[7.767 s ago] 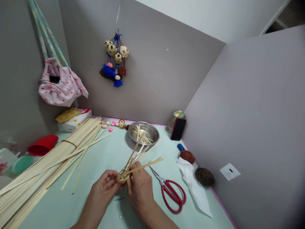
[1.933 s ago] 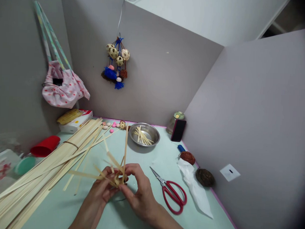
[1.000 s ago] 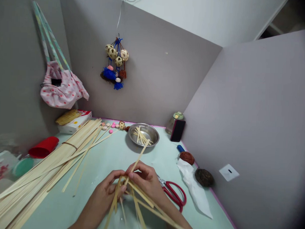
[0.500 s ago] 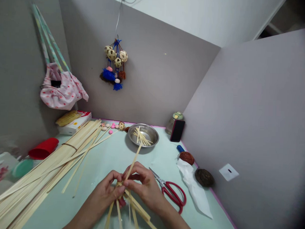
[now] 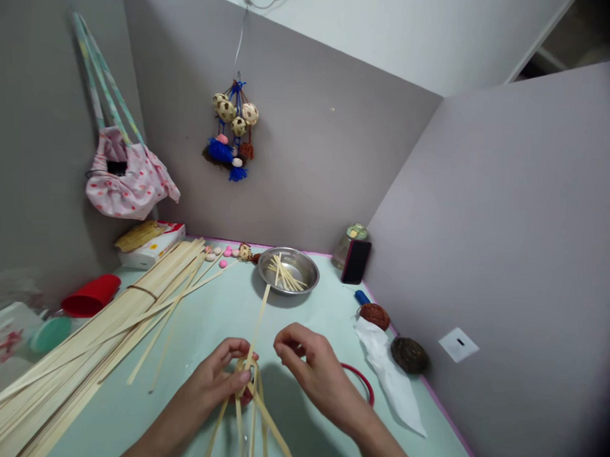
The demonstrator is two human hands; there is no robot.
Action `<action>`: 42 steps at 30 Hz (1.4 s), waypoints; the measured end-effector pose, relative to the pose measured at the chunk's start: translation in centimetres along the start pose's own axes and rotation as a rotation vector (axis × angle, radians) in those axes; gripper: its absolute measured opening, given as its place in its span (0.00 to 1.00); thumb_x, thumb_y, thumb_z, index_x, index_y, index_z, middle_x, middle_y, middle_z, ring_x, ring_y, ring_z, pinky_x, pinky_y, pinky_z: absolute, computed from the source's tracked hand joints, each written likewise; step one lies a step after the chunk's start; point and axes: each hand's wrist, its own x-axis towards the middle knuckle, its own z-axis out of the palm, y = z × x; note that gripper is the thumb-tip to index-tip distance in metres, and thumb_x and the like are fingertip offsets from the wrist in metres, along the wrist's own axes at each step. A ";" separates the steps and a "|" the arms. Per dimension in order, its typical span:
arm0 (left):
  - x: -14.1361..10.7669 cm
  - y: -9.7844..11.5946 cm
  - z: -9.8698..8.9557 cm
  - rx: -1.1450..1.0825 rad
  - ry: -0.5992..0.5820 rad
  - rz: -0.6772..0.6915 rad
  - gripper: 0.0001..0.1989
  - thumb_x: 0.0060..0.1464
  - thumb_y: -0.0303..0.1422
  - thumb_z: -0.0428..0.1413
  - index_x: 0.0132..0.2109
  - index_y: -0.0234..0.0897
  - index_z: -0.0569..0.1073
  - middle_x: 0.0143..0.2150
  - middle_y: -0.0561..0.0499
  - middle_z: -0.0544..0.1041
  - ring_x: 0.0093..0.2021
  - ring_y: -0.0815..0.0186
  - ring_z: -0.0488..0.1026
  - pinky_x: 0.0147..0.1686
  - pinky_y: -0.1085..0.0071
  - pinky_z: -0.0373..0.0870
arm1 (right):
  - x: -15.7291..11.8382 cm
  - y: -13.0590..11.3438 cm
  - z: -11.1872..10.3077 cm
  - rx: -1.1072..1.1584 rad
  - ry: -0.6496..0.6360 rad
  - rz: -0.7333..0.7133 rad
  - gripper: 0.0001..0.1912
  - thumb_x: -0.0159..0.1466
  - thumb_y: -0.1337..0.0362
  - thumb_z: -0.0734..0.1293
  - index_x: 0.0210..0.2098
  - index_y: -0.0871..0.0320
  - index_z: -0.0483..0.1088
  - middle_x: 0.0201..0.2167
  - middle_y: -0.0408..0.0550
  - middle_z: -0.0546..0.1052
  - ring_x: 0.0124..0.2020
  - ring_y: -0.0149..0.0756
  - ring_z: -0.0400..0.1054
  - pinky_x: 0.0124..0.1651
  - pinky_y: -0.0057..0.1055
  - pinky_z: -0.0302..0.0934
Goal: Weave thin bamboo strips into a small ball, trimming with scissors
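My left hand point(image 5: 220, 379) is closed on a small woven piece point(image 5: 246, 375) of pale flat strips, near the table's front. One strip point(image 5: 260, 317) sticks up from it toward the metal bowl; several others fan down toward the front edge. Something red shows under the left fingers. My right hand point(image 5: 314, 372) is raised just right of the weave, not touching it. Its thumb and fingertips are curled close together, and whether anything thin is between them is too small to tell. Behind the right hand, scissors point(image 5: 362, 380) show only part of a red handle.
A metal bowl point(image 5: 310, 280) with short strips stands at the back. A long strip bundle point(image 5: 105, 341) and red cup point(image 5: 91, 296) lie left. Rightward are a phone point(image 5: 356, 262), brown cord balls point(image 5: 409, 355) and white tissue point(image 5: 392, 385). Woven balls point(image 5: 226, 110) hang on the wall.
My right hand has let go of the weave and moved right, now covering most of the scissors. The upright strip leans less to the right. My left hand keeps its hold.
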 end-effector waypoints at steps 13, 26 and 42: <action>0.0 0.2 -0.1 -0.057 -0.096 -0.085 0.17 0.48 0.43 0.65 0.44 0.39 0.78 0.43 0.45 0.77 0.36 0.60 0.73 0.40 0.61 0.71 | -5.5 5.8 -4.9 -0.785 -0.403 0.312 0.29 0.54 0.80 0.60 0.55 0.60 0.66 0.48 0.59 0.73 0.47 0.47 0.71 0.45 0.35 0.60; 0.3 0.0 -0.3 -0.033 -0.195 -0.098 0.14 0.51 0.43 0.63 0.41 0.39 0.75 0.35 0.53 0.75 0.28 0.69 0.69 0.31 0.72 0.65 | -5.3 5.0 -6.8 0.286 -0.437 0.332 0.43 0.53 0.69 0.72 0.65 0.54 0.52 0.39 0.44 0.70 0.38 0.35 0.65 0.39 0.26 0.61; 0.3 -1.1 0.0 0.048 -0.285 -0.083 0.18 0.50 0.47 0.63 0.38 0.37 0.71 0.29 0.56 0.71 0.23 0.72 0.69 0.25 0.74 0.65 | -4.7 5.2 -4.3 0.333 -0.376 0.209 0.20 0.64 0.52 0.67 0.51 0.55 0.66 0.34 0.43 0.68 0.33 0.33 0.62 0.41 0.29 0.62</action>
